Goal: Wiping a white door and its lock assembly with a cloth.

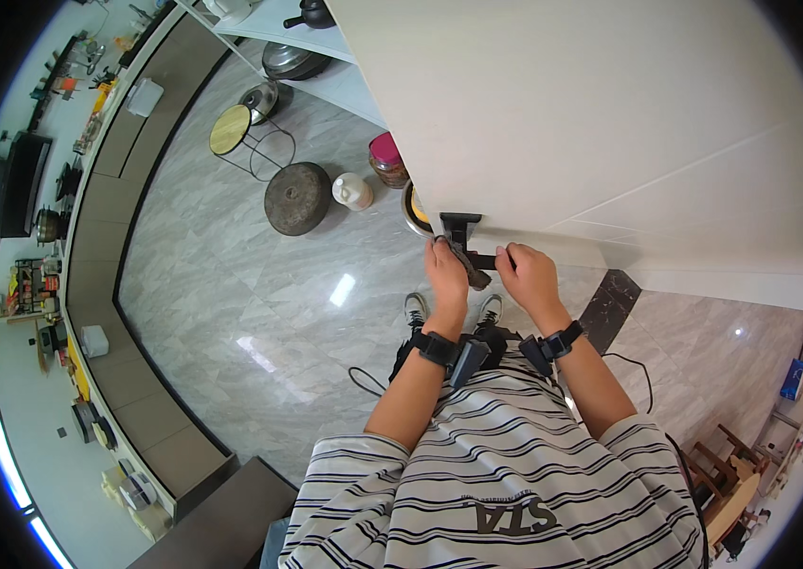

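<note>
Both hands are in front of me at the edge of a tall white wall panel. My left hand (446, 274) holds a dark grey cloth (471, 269) against a black lever handle (460, 226). My right hand (529, 276) is closed around the end of the handle's black horizontal bar (483, 261). The cloth hangs just left of that bar. A black strap with a device is on each wrist. Part of the handle is hidden behind the cloth and fingers.
Left of the panel, on the tiled floor, stand a jar with a pink lid (386, 151), a white plastic jug (353, 192), a round dark pan (297, 198) and a stool (231, 129). A white shelf (344, 82) holds cookware. Kitchen cabinets (96, 235) curve along the left.
</note>
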The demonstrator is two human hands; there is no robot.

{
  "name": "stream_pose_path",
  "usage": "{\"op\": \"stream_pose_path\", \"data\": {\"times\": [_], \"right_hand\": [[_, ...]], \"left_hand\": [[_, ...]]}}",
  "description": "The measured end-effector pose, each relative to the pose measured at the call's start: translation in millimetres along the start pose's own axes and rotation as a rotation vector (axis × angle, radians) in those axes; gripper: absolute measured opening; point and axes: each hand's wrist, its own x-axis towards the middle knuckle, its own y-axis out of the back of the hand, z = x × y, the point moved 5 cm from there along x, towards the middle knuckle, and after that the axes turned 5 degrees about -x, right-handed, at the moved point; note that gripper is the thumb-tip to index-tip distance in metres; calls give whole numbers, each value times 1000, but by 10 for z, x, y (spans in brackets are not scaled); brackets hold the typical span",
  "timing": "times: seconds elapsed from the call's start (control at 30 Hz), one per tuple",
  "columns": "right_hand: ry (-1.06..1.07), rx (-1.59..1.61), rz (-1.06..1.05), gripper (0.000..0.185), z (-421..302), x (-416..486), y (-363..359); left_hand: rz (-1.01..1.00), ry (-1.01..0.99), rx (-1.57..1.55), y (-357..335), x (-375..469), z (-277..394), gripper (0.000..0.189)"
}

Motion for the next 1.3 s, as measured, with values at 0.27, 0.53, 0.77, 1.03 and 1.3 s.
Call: {"op": "stream_pose_path", "data": {"times": [0.27, 0.53, 0.77, 1.03, 1.3], "right_hand": [[5, 31, 2, 32, 6, -18, -43], [-11, 23, 37, 33, 19, -24, -32], [-72, -17, -2, 35, -14, -25, -48], [-126, -19, 7, 37, 83, -9, -37], [-135, -14, -79, 34, 110, 29, -46]], "left_hand": [[-109, -182, 286, -29, -47, -33, 31], [-207, -196, 535, -27, 43, 218, 31], [-260, -116, 265, 185, 232, -10, 29], [152, 228, -231, 502, 33, -60, 21], [-89, 363, -500, 359, -31, -256, 19]]}}
